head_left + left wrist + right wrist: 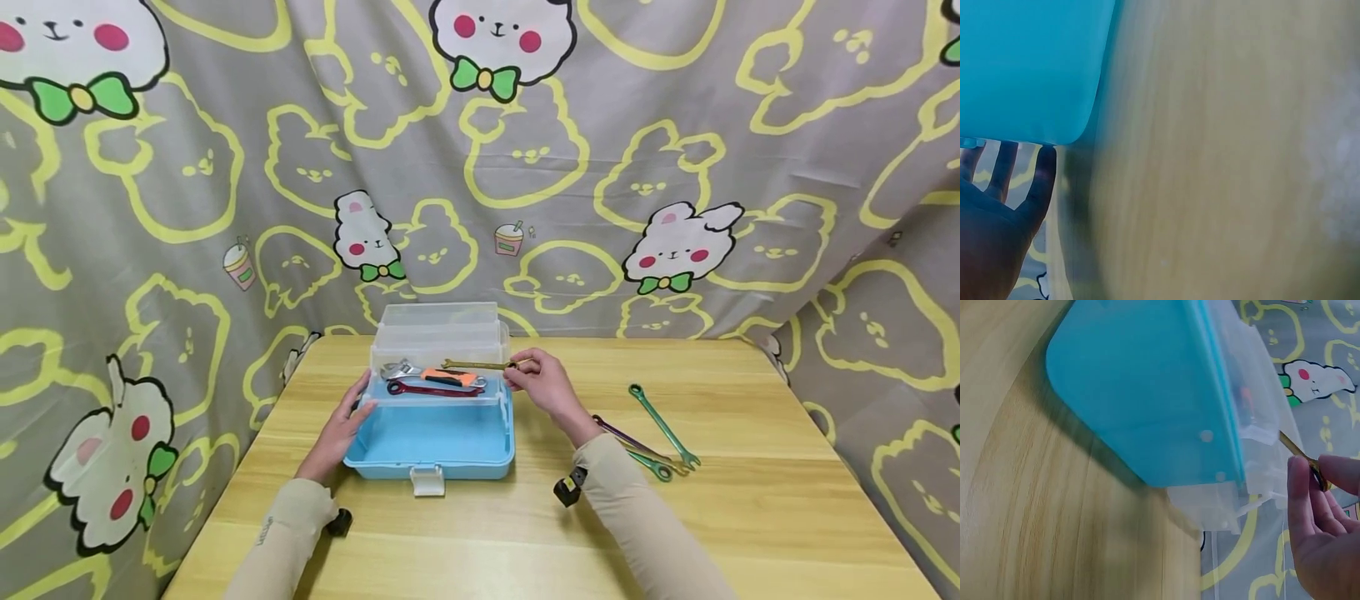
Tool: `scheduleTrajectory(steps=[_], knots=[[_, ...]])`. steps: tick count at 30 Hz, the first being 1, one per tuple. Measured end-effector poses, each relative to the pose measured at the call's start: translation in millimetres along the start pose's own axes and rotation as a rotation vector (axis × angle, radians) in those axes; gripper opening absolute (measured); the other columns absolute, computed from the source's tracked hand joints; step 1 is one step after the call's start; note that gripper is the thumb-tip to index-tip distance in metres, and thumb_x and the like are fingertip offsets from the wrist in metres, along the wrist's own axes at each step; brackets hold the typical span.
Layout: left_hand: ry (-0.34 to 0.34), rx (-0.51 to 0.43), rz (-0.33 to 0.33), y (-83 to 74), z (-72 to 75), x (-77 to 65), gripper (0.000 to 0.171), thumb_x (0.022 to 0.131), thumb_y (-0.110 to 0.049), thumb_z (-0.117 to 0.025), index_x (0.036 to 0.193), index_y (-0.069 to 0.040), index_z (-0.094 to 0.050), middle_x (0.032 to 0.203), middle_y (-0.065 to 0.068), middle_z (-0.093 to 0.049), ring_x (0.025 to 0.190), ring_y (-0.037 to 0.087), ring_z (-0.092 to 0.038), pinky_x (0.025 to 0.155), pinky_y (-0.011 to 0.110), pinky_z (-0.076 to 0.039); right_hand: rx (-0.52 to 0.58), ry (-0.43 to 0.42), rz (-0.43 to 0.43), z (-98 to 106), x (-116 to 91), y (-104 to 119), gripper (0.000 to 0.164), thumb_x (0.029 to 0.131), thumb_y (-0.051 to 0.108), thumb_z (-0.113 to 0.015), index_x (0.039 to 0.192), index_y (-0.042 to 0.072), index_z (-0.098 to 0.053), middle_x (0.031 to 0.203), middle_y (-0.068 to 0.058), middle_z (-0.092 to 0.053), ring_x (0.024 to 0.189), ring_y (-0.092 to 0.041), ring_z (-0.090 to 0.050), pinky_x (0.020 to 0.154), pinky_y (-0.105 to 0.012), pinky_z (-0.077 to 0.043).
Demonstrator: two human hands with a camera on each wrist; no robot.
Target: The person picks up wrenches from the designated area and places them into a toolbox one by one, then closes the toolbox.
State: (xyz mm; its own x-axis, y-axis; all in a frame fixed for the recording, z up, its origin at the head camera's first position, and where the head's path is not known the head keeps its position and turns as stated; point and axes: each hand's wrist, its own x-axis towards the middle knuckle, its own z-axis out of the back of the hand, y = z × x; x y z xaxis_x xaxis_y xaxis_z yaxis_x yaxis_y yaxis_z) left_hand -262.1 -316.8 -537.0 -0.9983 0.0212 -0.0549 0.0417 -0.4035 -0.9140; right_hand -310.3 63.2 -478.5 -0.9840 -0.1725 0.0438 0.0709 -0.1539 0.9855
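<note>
A blue toolbox (pixel 431 473) with a raised clear tray (pixel 437 402) stands on the table. My right hand (pixel 546 382) pinches one end of a gold wrench (pixel 476 365) above the tray's right side. In the right wrist view the gold wrench (pixel 1294 445) reaches over the tray edge from between thumb and fingers. In the tray lie a red wrench (pixel 435 390), an adjustable wrench (pixel 401 371) and an orange-and-black handle (pixel 446 377). Against the toolbox's left side rests my left hand (pixel 341 429); its fingers (pixel 1044 178) are extended and touch the blue wall.
To the right on the table lie a green wrench (pixel 666 427), a purple wrench (pixel 630 439) and another green wrench (pixel 654 467), the latter partly behind the right sleeve. A white latch (pixel 428 482) hangs at the toolbox front. A patterned curtain (pixel 540 167) rises behind the table.
</note>
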Motion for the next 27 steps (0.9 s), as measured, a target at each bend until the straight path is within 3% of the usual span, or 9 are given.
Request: scheduleTrajectory(steps=[4, 9, 12, 27], knots=[[0.013, -0.008, 0.008, -1.5, -0.1, 1.8, 0.068, 0.107, -0.053, -0.048, 0.165, -0.045, -0.014, 0.176, 0.003, -0.004, 0.16, 0.043, -0.004, 0.121, 0.075, -0.01, -0.088, -0.05, 0.035, -3.8, 1.0, 0.8, 0.023, 0.096, 0.007, -0.073, 0.117, -0.002, -0.068, 0.096, -0.017, -0.077, 0.084, -0.028, -0.076, 0.078, -0.036, -0.063], [0.009, -0.015, 0.017, -2.7, 0.9, 1.5, 0.068, 0.108, -0.05, -0.048, 0.166, -0.043, -0.012, 0.176, 0.002, -0.003, 0.161, 0.042, -0.003, 0.121, 0.075, -0.009, -0.175, -0.069, 0.082, -11.9, 6.9, -0.8, 0.023, 0.094, 0.013, -0.078, 0.114, 0.003, -0.075, 0.094, -0.01, -0.076, 0.081, -0.02, -0.072, 0.075, -0.036, -0.061], [0.009, -0.017, 0.015, -2.6, 1.4, 0.5, 0.068, 0.108, -0.051, -0.048, 0.166, -0.043, -0.012, 0.176, 0.001, -0.003, 0.161, 0.042, -0.002, 0.121, 0.075, -0.009, -0.21, -0.089, 0.105, -17.7, 10.8, -2.8, 0.023, 0.093, 0.016, -0.079, 0.113, 0.005, -0.078, 0.094, -0.008, -0.076, 0.081, -0.016, -0.07, 0.072, -0.03, -0.059], [0.003, 0.01, -0.011, -0.2, 1.0, -0.4, 0.067, 0.108, -0.052, -0.047, 0.166, -0.043, -0.014, 0.176, 0.005, -0.005, 0.16, 0.045, -0.004, 0.121, 0.076, -0.009, -0.258, -0.111, 0.132, -32.4, 18.7, -7.6, 0.019, 0.093, 0.018, -0.08, 0.109, 0.008, -0.08, 0.087, -0.004, -0.071, 0.075, -0.012, -0.061, 0.067, -0.025, -0.052]])
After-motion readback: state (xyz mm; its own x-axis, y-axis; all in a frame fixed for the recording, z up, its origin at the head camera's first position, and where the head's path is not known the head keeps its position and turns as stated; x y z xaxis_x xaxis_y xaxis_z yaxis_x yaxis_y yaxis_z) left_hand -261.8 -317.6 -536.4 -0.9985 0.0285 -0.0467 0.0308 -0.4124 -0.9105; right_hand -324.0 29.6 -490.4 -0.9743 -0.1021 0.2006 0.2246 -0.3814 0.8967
